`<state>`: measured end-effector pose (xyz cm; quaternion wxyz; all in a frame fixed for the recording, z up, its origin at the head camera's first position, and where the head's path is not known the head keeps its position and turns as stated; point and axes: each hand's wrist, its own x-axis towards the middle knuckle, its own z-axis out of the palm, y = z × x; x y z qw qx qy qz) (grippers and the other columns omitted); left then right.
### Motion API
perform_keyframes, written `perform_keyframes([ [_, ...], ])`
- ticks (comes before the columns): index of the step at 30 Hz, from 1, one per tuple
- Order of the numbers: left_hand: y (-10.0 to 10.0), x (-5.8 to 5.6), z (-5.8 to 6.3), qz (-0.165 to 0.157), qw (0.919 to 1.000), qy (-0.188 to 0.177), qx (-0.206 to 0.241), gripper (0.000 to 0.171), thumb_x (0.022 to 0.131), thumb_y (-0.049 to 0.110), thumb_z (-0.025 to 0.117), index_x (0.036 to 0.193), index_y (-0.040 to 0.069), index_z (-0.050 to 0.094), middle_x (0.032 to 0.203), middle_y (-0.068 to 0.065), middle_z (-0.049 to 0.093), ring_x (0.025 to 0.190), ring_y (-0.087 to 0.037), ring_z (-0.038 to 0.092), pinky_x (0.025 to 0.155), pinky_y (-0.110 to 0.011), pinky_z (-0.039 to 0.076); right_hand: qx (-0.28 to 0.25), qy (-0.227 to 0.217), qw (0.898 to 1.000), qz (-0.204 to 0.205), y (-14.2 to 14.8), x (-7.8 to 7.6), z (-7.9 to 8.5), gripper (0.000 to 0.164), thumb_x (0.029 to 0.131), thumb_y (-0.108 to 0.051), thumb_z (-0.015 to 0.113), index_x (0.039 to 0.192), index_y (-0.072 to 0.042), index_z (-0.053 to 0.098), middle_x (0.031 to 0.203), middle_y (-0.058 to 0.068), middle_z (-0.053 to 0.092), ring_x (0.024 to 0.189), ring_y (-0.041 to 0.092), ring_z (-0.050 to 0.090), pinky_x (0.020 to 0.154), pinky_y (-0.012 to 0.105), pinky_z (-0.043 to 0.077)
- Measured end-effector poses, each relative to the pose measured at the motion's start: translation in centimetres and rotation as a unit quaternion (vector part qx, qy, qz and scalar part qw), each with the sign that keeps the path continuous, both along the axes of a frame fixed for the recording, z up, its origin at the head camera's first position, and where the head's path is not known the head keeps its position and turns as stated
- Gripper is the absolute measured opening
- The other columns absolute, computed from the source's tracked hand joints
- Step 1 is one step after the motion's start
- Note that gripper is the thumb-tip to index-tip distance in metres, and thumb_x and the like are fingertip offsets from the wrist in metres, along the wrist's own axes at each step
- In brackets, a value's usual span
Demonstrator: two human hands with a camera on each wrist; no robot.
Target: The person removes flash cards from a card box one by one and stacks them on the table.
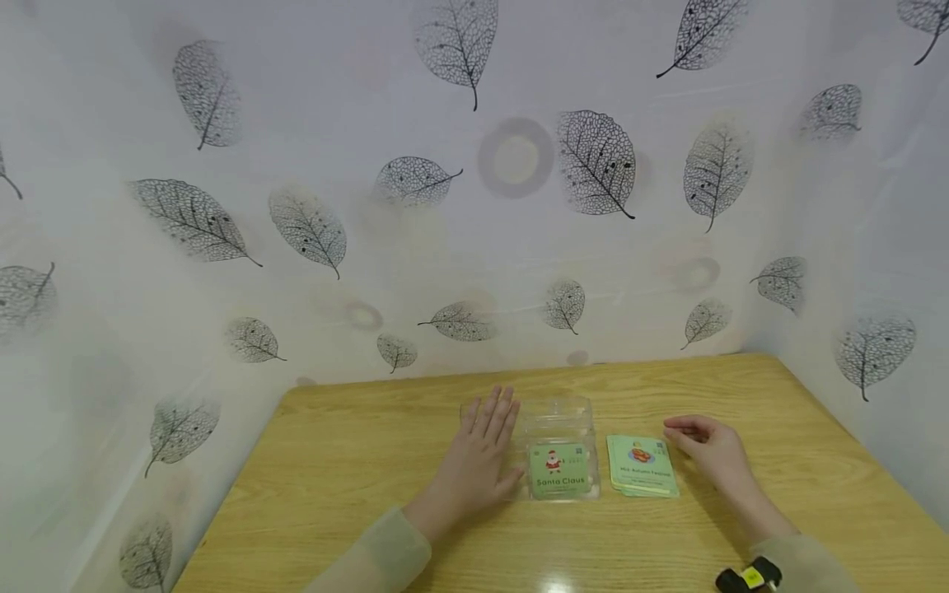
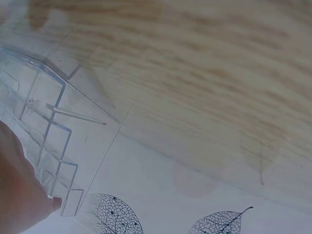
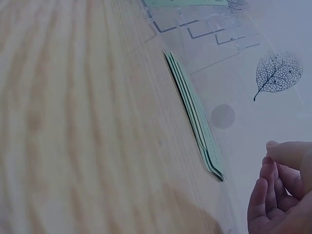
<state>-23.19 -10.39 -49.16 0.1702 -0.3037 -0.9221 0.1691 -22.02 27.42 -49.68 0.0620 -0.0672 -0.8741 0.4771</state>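
A clear plastic tiered card holder (image 1: 559,409) stands on the table, with a green "Santa Claus" card (image 1: 561,471) in its front tier. My left hand (image 1: 482,461) rests against the holder's left side, fingers straight and pointing away from me. To the right of the holder lies a loose stack of green cards (image 1: 642,466), the top one reading "Mid-Autumn Festival". Close by the stack's right edge is my right hand (image 1: 710,449), its fingers loosely bent and nothing between them. The right wrist view shows the stack edge-on, with the thumb near the fingertips (image 3: 267,168).
The wooden table (image 1: 356,461) meets a pale leaf-patterned sheet (image 1: 445,247) at the back and sides. A black device with a yellow label (image 1: 750,575) sits by the right sleeve.
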Motion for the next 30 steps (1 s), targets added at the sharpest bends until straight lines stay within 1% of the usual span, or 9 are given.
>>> perform_keyframes([
  [4,-0.1,0.0,0.0,-0.007,0.9999,0.005,0.008,0.094,0.105,0.068,0.037,0.17,0.003,0.015,0.18,-0.017,0.008,0.167,-0.034,0.012,0.135,-0.049,0.022,0.002,0.006,1.0,0.003,-0.1,0.0,0.1,0.033,0.101,-0.015,0.072,0.122,0.011,0.072,0.099,0.004,0.078,0.077,-0.013,0.057,0.068,0.012,0.052],
  [7,-0.1,0.1,0.0,-0.008,0.9999,0.004,0.008,0.094,0.105,0.068,0.037,0.17,0.003,0.016,0.18,-0.017,0.009,0.167,-0.034,0.012,0.135,-0.049,0.022,0.002,0.01,1.0,0.003,-0.2,0.0,0.0,0.032,0.101,-0.013,0.072,0.121,0.011,0.072,0.098,0.002,0.078,0.077,-0.013,0.057,0.068,0.012,0.052],
  [16,0.1,0.1,0.2,0.005,0.9999,-0.007,-0.006,0.094,0.106,0.068,0.034,0.17,0.003,0.012,0.18,-0.016,0.004,0.168,-0.033,0.007,0.136,-0.049,0.019,0.0,0.017,1.0,0.002,-0.6,0.2,0.3,0.031,0.101,-0.015,0.074,0.119,0.01,0.072,0.098,0.002,0.077,0.078,-0.013,0.057,0.069,0.012,0.052],
  [21,0.0,0.1,0.1,0.0,1.0,0.002,-0.006,0.094,0.105,0.069,0.036,0.17,0.003,0.015,0.18,-0.016,0.01,0.168,-0.034,0.01,0.136,-0.048,0.021,-0.001,0.016,1.0,0.007,-0.8,0.3,0.4,0.032,0.101,-0.016,0.074,0.12,0.009,0.072,0.098,0.0,0.076,0.079,-0.012,0.057,0.069,0.012,0.052],
  [24,0.0,0.1,0.1,-0.001,1.0,0.004,-0.005,0.095,0.105,0.069,0.036,0.17,0.003,0.015,0.18,-0.016,0.012,0.168,-0.034,0.01,0.136,-0.049,0.021,-0.001,0.018,1.0,0.011,-0.9,0.3,0.5,0.032,0.101,-0.016,0.073,0.121,0.009,0.072,0.099,0.001,0.076,0.079,-0.012,0.057,0.07,0.012,0.052],
  [30,0.1,0.1,0.2,0.007,0.9999,-0.001,-0.009,0.095,0.105,0.069,0.036,0.17,0.004,0.013,0.18,-0.016,0.008,0.168,-0.033,0.008,0.136,-0.048,0.02,-0.006,0.017,1.0,0.015,-1.4,0.3,0.7,0.032,0.101,-0.015,0.073,0.122,0.009,0.072,0.101,0.002,0.076,0.08,-0.013,0.057,0.072,0.011,0.052],
])
